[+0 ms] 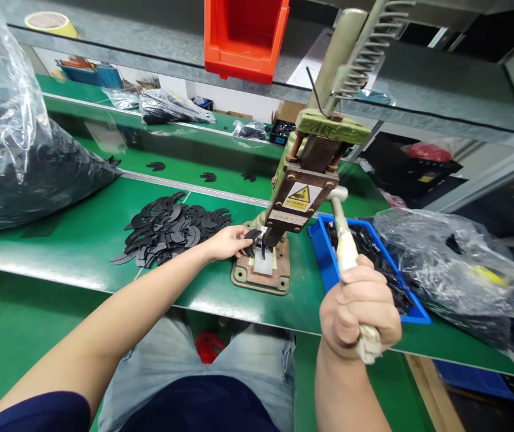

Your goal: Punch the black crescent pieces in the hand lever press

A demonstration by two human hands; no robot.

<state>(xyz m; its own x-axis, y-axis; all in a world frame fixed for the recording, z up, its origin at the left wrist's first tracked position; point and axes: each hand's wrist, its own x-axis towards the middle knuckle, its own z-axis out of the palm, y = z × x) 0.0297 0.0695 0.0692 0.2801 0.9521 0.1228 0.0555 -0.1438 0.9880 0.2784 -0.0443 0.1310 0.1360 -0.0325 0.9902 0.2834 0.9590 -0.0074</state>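
Observation:
A hand press with a green and brown body stands on the green table. My left hand pinches a curved black part at the press base, under the ram. My right hand is wrapped round the tape-covered press lever, which slopes down toward me. To the left of the base lies a heap of curved black parts. A blue tray of black pieces sits right of the press, partly behind my right hand and the lever.
At the left stands a large clear bag of black parts. Another plastic bag lies at the right. An orange-red bin hangs over the shelf edge above. Several black parts rest on the green strip behind the table.

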